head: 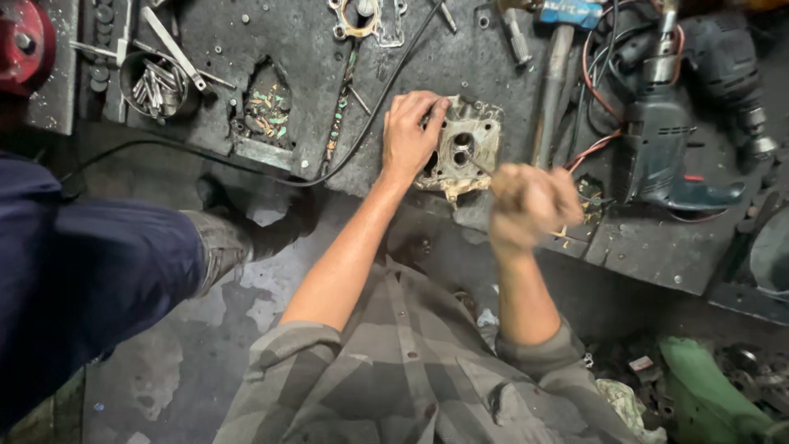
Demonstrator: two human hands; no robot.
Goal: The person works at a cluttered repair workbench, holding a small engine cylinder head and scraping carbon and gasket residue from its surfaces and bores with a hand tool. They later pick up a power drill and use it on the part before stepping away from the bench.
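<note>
Nearest the camera is the person's grey checked shirt (411,370), both sleeves rolled to the elbow, filling the lower middle of the view. To the left a second person's leg in dark blue trousers (82,271) ends in a worn boot (226,238) planted on the stained concrete floor (173,362).

Across the top runs a black, oil-caked metal worktop (288,49), pitted and holed, with coloured bits showing through one ragged gap. A blue electric drill (666,140) lies at the right side among red and black wires, with a long-handled hammer (555,82) just beside it. A black cable (362,140) snakes from the top edge down and off to the left. At the upper left stands a round tin of metal pins (156,82) with a flat wrench across it, and a red part (25,41) sits at the corner. A green rag or bag (707,395) lies on the floor at lower right.

The grimy metal engine casting (460,148) rests near the worktop's front edge, at the middle. The left hand (411,136) lies on its left side, fingers curled over the top rim, pressing it down. The right hand (530,201) is closed in a fist, blurred, just right of the casting and below it; a thin tool tip seems to reach from it to the casting, though the blur hides what it grips.
</note>
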